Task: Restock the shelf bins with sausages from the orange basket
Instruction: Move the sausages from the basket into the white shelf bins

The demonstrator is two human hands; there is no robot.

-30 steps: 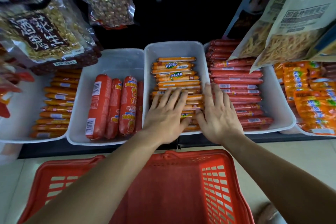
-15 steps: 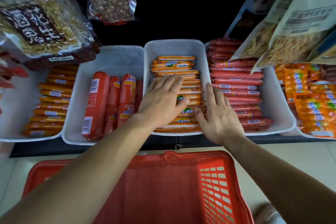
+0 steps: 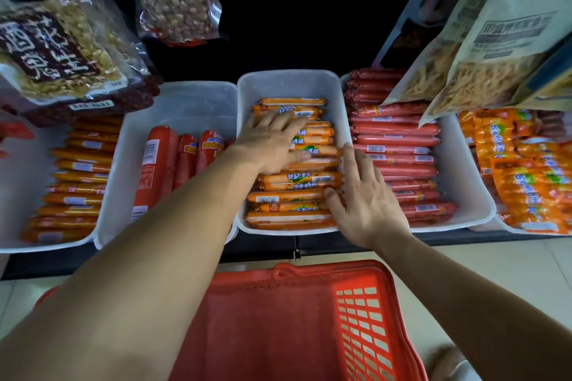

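Observation:
The middle white bin (image 3: 291,80) holds a stack of thin orange sausages (image 3: 294,195). My left hand (image 3: 272,145) lies flat on the stack's middle, fingers spread toward the back. Fingers apart, my right hand (image 3: 368,204) rests on the bin's right front corner, touching the sausage ends and the bin's right wall. Neither hand grips anything. The orange basket (image 3: 309,325) sits on the floor below the shelf; the part of its inside that shows holds no sausages, my left arm hiding the rest.
Left of the middle bin, a white bin (image 3: 185,102) holds thick red sausages (image 3: 154,170); a bin of dark red sausages (image 3: 399,145) stands to the right. Further bins flank both sides. Hanging snack bags (image 3: 62,46) overhang the left and right bins.
My left hand has slid from the front of the orange stack toward the back. My right hand stayed at the bin's right front corner. The view has tilted down slightly.

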